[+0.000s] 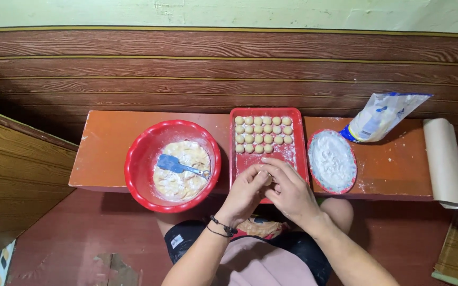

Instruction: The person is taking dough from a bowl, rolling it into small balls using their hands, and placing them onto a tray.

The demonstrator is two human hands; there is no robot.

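Both hands, left (245,193) and right (288,191), meet cupped around a dough piece (266,180), mostly hidden, over the near end of the tray (298,159). Dough balls (263,134) fill its far end. Bowl (139,164) with spatula (178,166) lies left, flour plate (332,160) right.

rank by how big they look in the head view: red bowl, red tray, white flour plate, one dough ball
1. red bowl, though the red tray looks close, so that order is unsure
2. red tray
3. white flour plate
4. dough ball

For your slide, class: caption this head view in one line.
Both hands roll dough over a red tray of dough balls.
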